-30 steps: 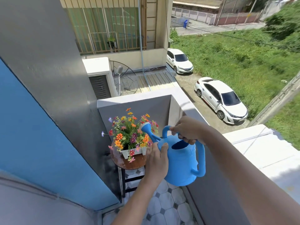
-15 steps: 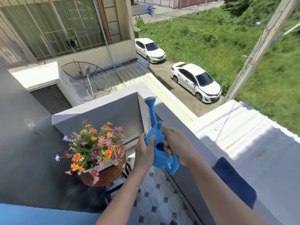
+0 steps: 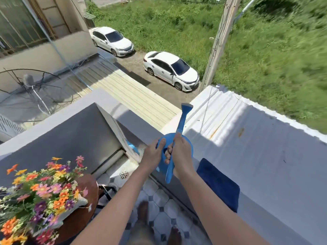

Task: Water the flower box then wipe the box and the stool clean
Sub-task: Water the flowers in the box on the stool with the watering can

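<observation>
At the centre of the frame, a blue watering can (image 3: 184, 144) is held over the balcony ledge (image 3: 265, 174): its handle is gripped by the closed right hand (image 3: 180, 154), its side steadied by the left hand (image 3: 153, 155) with curled fingers. At lower left, the flower box (image 3: 40, 197) is seen on a round stool (image 3: 88, 191). On the ledge, right of centre, a dark blue cloth (image 3: 218, 184) is draped.

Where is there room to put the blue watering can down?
The wall top is bare between the watering can and the dark blue cloth, and far beyond the cloth. The tiled floor between both arms is open too. The round stool is crowded: the flower box covers most of it.
</observation>
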Available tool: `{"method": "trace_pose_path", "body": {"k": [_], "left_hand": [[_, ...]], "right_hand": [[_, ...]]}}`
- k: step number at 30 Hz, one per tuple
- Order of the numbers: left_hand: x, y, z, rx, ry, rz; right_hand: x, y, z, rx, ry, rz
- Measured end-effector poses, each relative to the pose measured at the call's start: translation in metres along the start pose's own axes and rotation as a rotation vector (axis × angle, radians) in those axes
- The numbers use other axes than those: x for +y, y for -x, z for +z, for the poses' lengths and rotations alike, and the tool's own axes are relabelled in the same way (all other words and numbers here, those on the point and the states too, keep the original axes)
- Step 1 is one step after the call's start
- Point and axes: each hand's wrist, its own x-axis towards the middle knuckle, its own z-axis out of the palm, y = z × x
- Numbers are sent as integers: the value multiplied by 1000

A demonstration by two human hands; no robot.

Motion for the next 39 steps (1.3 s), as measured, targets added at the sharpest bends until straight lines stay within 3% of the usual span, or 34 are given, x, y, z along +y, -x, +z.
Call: {"method": "trace_pose_path", "body": {"k": [12, 18, 22, 28, 34, 36, 39], "left_hand": [[-14, -92, 7, -173, -4, 16], [-28, -115, 0, -217, 15, 31], [-28, -114, -7, -251, -30, 102], [-15, -113, -10, -245, -87, 45], [58, -80, -2, 66, -151, 536], [78, -60, 16, 61, -131, 680], [77, -35, 62, -116, -128, 740]], "right_hand": [[13, -75, 30, 237, -150, -19], [21, -97, 56, 319, -96, -39], [19, -91, 49, 309, 86, -59], [8, -80, 13, 354, 423, -138], [8, -78, -85, 472, 669, -214], [17, -79, -125, 483, 747, -181], [39, -84, -176, 441, 896, -106]]}}
